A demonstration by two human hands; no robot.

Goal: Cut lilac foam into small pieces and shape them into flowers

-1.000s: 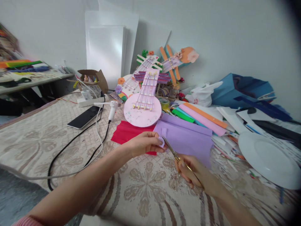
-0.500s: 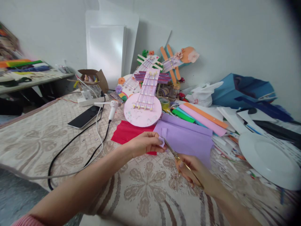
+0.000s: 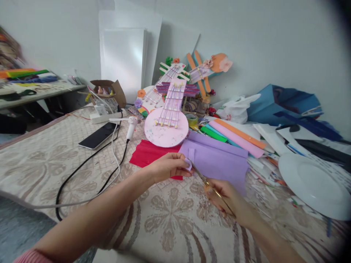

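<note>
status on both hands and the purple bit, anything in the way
Left hand pinching small purple paper piece. Right hand holding scissors, tips at the paper. Nothing visibly blocking.

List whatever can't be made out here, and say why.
All in the head view:
- Small lilac piece: full outline, covered by the fingers of the left hand.
- Scissors: parts of the handles, covered by the right hand.
- Red paper: part of its lower area, behind the left hand.
- White plastic bag: red print, too small and blurred.
</note>
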